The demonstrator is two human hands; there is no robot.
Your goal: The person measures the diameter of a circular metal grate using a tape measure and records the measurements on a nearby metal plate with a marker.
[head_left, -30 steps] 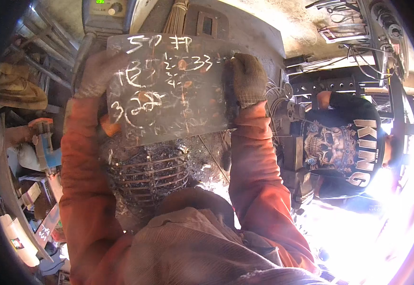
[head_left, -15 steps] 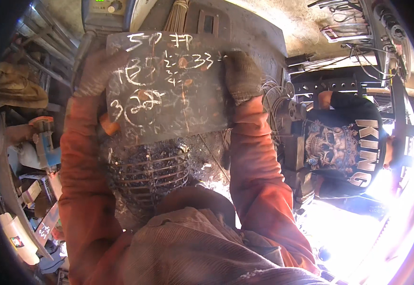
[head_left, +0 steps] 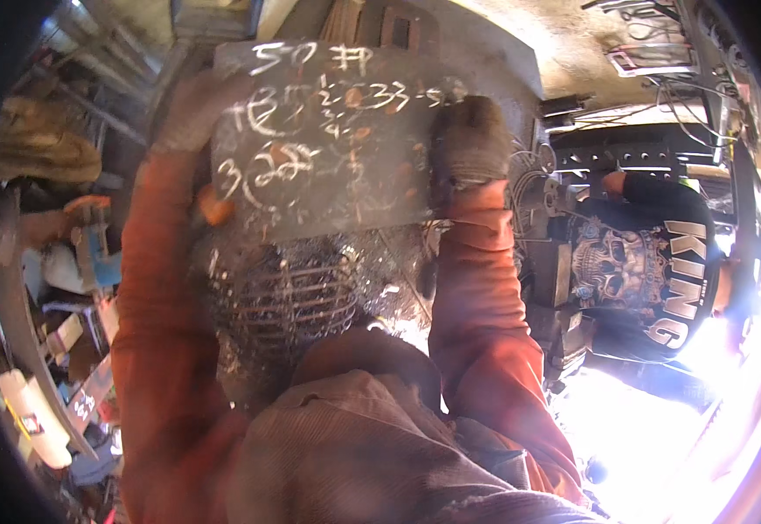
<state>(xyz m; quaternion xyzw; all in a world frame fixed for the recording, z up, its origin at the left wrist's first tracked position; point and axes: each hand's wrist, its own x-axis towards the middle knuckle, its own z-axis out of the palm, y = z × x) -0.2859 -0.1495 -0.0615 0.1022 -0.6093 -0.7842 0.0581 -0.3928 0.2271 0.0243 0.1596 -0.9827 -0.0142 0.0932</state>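
A dark, flat rectangular plate (head_left: 328,196) with white chalk writing and several rusty spots is held up before me by its two sides. My gloved left hand (head_left: 190,118) grips its left edge, somewhat blurred. At the right edge, my gloved right hand (head_left: 475,140) is closed round the plate, its fingertips partly hidden. Below the plate stands a round cage of metal bars (head_left: 297,297), whose upper part the plate covers. Orange-red sleeves cover both my forearms.
To the right a person in a black printed shirt (head_left: 642,262) bends over beside metal equipment. Coiled wire (head_left: 533,188) lies near my right hand. Tools (head_left: 651,35) are at the upper right. On the left are a brown sack (head_left: 40,153), a blue clamp-like tool (head_left: 96,253) and assorted clutter.
The plate and both hands have shifted slightly right and up in the picture. The whole view has moved a little too. Both hands keep their hold.
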